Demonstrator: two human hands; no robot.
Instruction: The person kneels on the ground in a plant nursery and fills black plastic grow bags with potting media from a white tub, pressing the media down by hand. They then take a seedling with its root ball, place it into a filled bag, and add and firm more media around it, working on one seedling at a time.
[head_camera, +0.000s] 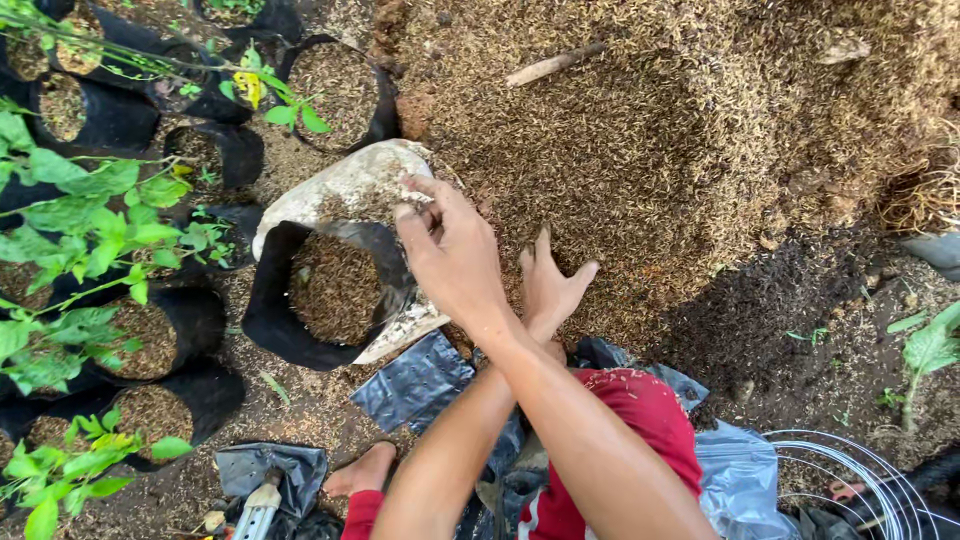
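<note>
Outdoor dirt ground, big mound of brown rice-husk mix (650, 150). Arms crossed: right hand (450, 250) grips white curved scoop (345, 185) tipped over half-filled black plastic grow bag (330, 290); left hand (550, 285) open, flat on mound. Filled black seedling bags (150, 340) left.

Forearms crossed, right hand (452, 255) over left hand (550, 290).

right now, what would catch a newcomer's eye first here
Probably the crossed forearms at the centre: the right hand grips a pale scoop tipped over an open black grow bag, while the left hand presses flat into the big brown husk pile. Next, the filled black bags with green seedlings crowd the left edge.
</note>
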